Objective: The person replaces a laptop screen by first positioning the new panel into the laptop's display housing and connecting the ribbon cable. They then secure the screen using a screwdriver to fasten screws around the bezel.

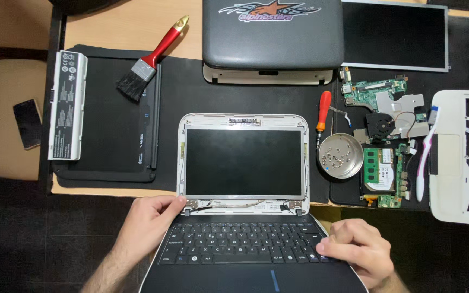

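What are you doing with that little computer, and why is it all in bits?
A person has a small laptop open flat at the table's edge, its screen bare with the frame off. The left hand touches the left hinge corner; the right hand rests on the keyboard's right edge. To the right lie a metal bowl of screws, an orange screwdriver, green circuit boards and a white plastic frame. To the left are a battery pack and a red-handled brush.
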